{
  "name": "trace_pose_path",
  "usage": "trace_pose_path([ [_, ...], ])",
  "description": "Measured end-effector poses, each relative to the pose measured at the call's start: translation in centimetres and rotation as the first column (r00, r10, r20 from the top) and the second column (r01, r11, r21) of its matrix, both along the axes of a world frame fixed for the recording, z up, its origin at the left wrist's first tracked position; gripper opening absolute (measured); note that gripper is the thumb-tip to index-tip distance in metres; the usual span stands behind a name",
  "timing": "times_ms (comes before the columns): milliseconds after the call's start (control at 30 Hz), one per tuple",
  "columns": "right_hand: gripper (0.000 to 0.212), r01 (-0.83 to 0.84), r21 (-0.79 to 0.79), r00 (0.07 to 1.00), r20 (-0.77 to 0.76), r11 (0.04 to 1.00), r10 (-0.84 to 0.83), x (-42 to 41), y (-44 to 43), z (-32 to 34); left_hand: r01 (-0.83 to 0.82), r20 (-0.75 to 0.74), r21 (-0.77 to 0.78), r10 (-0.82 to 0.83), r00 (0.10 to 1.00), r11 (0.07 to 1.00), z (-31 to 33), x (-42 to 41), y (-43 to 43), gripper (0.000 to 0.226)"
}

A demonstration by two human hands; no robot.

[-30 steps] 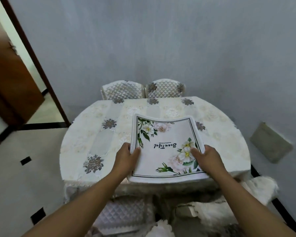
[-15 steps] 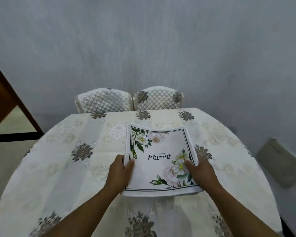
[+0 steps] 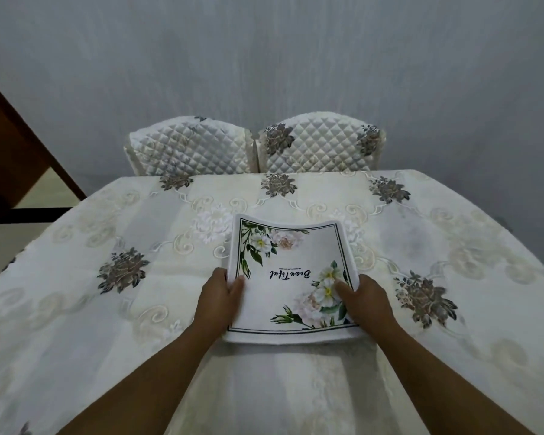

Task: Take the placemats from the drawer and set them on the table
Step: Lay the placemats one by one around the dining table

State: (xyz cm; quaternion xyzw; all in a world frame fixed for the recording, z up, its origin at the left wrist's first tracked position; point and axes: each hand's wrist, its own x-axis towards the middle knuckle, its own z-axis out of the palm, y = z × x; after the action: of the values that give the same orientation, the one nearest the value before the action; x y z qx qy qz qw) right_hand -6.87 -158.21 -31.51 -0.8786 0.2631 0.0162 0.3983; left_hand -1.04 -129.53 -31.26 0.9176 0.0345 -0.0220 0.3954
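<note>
A stack of white placemats (image 3: 288, 262) with a dark border, green-and-white flowers and upside-down script hangs just above the middle of the table (image 3: 76, 277). My left hand (image 3: 217, 298) grips the stack's left edge, thumb on top. On the right edge sits my right hand (image 3: 363, 301), thumb pressed on the printed flowers. The far edge of the stack bows upward. The drawer is out of view.
The table wears a cream tablecloth with grey flower motifs. Two quilted chair backs (image 3: 255, 150) stand at its far side against a grey wall. A brown door frame (image 3: 22, 130) and floor show at the left.
The view has closed in on the table and turned away from the doorway. Both hands have carried the placemats from the near edge out over the table's middle.
</note>
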Motion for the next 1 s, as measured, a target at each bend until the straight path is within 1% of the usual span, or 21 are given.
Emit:
trace_pose_path([
  [100,0.045,0.026,-0.05,0.999,-0.036,0.998,-0.028,0.0,0.1,-2.2,-0.01,-0.013,0.164,0.012,1.0,0.986,-1.9,0.6,-0.1,0.033],
  [167,0.046,0.048,-0.131,0.999,-0.006,0.99,-0.049,-0.1,0.5,-2.9,-0.016,0.028,0.247,0.009,1.0,0.969,-2.7,0.7,0.1,0.036],
  [300,0.044,0.071,-0.254,0.995,0.086,0.965,-0.051,0.4,1.2,-2.4,-0.039,0.105,0.246,0.014,0.994,0.969,-2.9,0.6,0.1,0.036],
  [367,0.041,0.084,-0.281,0.991,0.128,0.956,-0.049,0.6,1.3,-1.9,-0.044,0.134,0.242,0.012,0.991,0.969,-2.7,0.7,0.0,0.034],
  [433,0.035,0.102,-0.289,0.985,0.163,0.952,-0.056,0.8,1.4,-1.4,-0.056,0.126,0.215,0.03,0.992,0.975,-2.2,0.6,-0.3,0.033],
  [533,0.025,0.101,-0.194,0.986,0.149,0.976,-0.073,1.2,1.8,-0.7,-0.085,0.099,0.126,0.072,0.992,0.988,-1.4,0.4,-0.6,0.023],
  [633,0.028,0.07,-0.138,0.982,0.181,0.988,-0.045,0.9,2.2,0.6,-0.089,0.046,0.044,0.087,0.995,0.995,0.0,0.0,-0.7,0.017],
  [700,0.029,0.042,-0.119,0.977,0.211,0.992,-0.016,0.5,2.7,1.8,-0.055,0.071,0.039,0.053,0.996,0.998,1.3,-0.7,-0.1,0.018],
  [800,0.029,0.023,-0.048,0.97,0.244,0.999,-0.01,-0.6,4.2,4.0,-0.045,0.124,0.034,0.041,0.991,0.998,3.7,-2.8,2.4,0.019],
  [900,0.03,-0.002,0.024,0.967,0.255,1.0,-0.004,-2.7,6.9,5.4,-0.073,0.159,0.049,0.064,0.985,0.996,5.8,-6.2,6.9,0.021],
  [1000,0.033,-0.08,0.114,0.969,0.241,0.99,0.05,-6.2,11.5,6.1,-0.108,0.165,0.119,0.087,0.982,0.987,7.3,-10.9,12.8,0.024],
])
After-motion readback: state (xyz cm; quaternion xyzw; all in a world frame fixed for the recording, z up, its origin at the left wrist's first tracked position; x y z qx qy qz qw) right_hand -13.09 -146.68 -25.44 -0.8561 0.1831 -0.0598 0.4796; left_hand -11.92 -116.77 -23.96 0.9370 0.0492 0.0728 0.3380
